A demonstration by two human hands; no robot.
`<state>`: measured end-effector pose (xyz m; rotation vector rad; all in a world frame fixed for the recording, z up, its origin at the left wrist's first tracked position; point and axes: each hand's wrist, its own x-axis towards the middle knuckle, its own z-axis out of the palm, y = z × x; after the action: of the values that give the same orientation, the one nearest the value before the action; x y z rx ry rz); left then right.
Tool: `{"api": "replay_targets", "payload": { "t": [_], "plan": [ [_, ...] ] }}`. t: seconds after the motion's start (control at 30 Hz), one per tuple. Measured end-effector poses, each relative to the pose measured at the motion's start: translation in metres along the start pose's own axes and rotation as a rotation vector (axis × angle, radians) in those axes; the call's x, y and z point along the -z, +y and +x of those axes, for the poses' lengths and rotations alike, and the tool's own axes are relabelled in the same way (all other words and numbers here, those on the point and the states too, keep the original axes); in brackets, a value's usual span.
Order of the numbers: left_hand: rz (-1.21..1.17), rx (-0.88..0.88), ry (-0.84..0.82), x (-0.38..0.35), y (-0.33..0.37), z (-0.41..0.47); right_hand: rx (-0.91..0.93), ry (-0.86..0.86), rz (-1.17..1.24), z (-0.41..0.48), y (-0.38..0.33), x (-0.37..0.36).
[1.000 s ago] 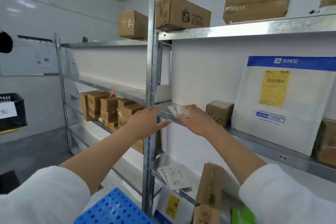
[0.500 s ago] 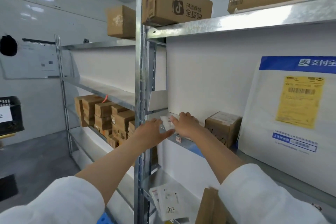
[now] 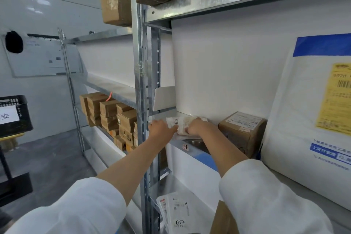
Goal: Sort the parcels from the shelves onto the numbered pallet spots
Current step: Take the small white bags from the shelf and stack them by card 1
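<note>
Left hand [image 3: 161,131] lies straight-fingered against the end of the flat packets [image 3: 182,122] at the front left corner of the shelf [image 3: 201,151]; right hand [image 3: 197,129] curls over them. Thin and slick-looking, they could fan apart and slide off the front edge, or the right wrist could nudge the cardboard box [image 3: 244,132] just beside it.

White long sleeves, soft loose fabric: left sleeve [image 3: 76,209] lower left, right sleeve [image 3: 266,199] lower right. Forearms, left hand [image 3: 160,130] and right hand [image 3: 198,127] bare.
</note>
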<state>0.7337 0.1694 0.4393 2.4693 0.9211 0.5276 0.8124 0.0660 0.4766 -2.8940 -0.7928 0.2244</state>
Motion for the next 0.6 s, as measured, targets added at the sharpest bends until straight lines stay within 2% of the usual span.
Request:
{"api": "replay_targets", "payload": {
  "t": [0.13,0.4,0.5,0.6],
  "plan": [
    [-0.219,0.138,-0.015,-0.002,0.002,0.003,-0.004,0.053,0.089,0.001,0.002,0.0],
    [-0.472,0.232,0.025,0.004,0.001,-0.022,0.078,0.091,0.439,-0.011,0.0,-0.017],
    [-0.587,0.197,0.115,0.013,-0.008,-0.036,0.12,0.173,0.662,-0.025,-0.007,-0.023],
    [-0.693,0.117,0.152,0.036,-0.022,-0.057,0.22,0.33,0.852,-0.051,-0.013,-0.03]
  ]
}}
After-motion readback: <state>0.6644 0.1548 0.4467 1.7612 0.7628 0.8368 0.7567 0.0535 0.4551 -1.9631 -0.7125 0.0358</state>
